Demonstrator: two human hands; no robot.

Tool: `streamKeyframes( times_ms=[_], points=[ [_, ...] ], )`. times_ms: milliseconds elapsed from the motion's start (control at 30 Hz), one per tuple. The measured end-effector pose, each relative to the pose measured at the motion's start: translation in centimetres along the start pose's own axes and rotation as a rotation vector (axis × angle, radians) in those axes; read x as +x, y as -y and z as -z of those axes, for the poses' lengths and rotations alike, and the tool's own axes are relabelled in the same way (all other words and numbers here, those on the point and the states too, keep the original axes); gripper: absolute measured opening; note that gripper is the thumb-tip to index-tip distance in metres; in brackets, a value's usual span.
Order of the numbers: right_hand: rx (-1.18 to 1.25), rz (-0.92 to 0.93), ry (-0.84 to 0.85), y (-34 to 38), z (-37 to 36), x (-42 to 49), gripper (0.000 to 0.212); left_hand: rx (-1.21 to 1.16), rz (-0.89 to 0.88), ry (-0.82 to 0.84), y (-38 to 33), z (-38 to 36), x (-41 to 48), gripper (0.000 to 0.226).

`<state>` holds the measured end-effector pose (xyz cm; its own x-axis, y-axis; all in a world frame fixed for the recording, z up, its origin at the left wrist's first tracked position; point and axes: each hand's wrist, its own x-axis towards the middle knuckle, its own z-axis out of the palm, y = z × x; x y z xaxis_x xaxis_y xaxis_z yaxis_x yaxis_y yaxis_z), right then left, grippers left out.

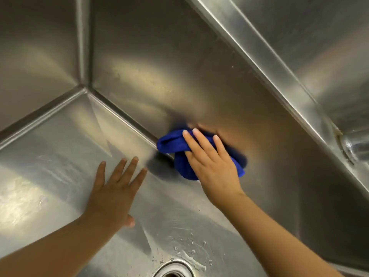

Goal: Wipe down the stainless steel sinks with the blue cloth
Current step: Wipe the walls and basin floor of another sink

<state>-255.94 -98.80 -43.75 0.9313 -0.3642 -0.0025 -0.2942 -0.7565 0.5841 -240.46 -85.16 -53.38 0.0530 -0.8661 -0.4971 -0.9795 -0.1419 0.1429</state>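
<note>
While the left hand [113, 188] lies flat on the sink floor [50, 152], fingers spread and straight, holding nothing, the right hand [211, 166] presses the bunched blue cloth [171, 142] against the sink wall [179, 66] just above the floor seam, its fingers nearly straight over the cloth, thumb hidden. A drain [171, 270] lies nearer the camera.

Chrome round fitting [357, 146] at the far right edge, shiny, partly cut off. Water droplets [189, 254] scattered near bottom centre, just beside the metal drain ring [171, 268], cropped by the frame.
</note>
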Motion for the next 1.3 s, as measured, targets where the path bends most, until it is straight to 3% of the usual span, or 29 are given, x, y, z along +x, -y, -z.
streamKeyframes(
  times_ms=[67,200,333,433,533,600,833,1000,1067,1200,1300],
  points=[
    [0.039,-0.058,0.022,-0.3,1.0,0.0,0.058,0.005,-0.005,0.003,0.0,-0.1,0.1,0.118],
    [0.125,-0.223,-0.259,-2.9,5.3,1.5,0.039,-0.029,-0.009,-0.018,0.0,-0.3,0.2,0.122],
    [0.075,-0.250,-0.382,-3.0,4.1,1.3,0.035,-0.011,-0.007,-0.030,0.0,-0.2,0.1,0.121],
    [0.032,-0.146,-0.246,-0.2,-1.0,-0.4,0.031,0.033,-0.008,0.020,0.0,0.1,0.1,0.119],
    [0.088,-0.046,0.038,2.4,-3.7,-1.8,0.052,0.035,-0.009,0.000,0.1,-0.1,0.2,0.119],
    [0.118,-0.058,0.035,2.3,-3.0,-1.3,0.044,0.037,-0.016,0.004,0.3,-0.2,0.2,0.119],
    [0.180,-0.227,-0.292,-0.5,2.0,3.1,0.031,-0.010,-0.015,0.017,0.1,-0.1,0.1,0.120],
    [0.093,-0.005,-0.076,1.7,-1.6,3.3,0.032,-0.003,-0.016,0.035,0.4,0.2,0.2,0.117],
    [0.117,-0.044,-0.034,2.2,-1.3,3.6,0.043,0.002,-0.029,0.029,0.4,0.3,0.2,0.117],
    [0.201,-0.226,-0.313,0.4,4.3,5.6,0.023,-0.056,-0.056,0.039,1.7,0.6,0.1,0.121],
    [0.200,-0.361,-0.534,-1.6,7.8,7.3,0.024,-0.055,-0.016,0.017,4.8,1.9,-0.2,0.124]
  ],
)
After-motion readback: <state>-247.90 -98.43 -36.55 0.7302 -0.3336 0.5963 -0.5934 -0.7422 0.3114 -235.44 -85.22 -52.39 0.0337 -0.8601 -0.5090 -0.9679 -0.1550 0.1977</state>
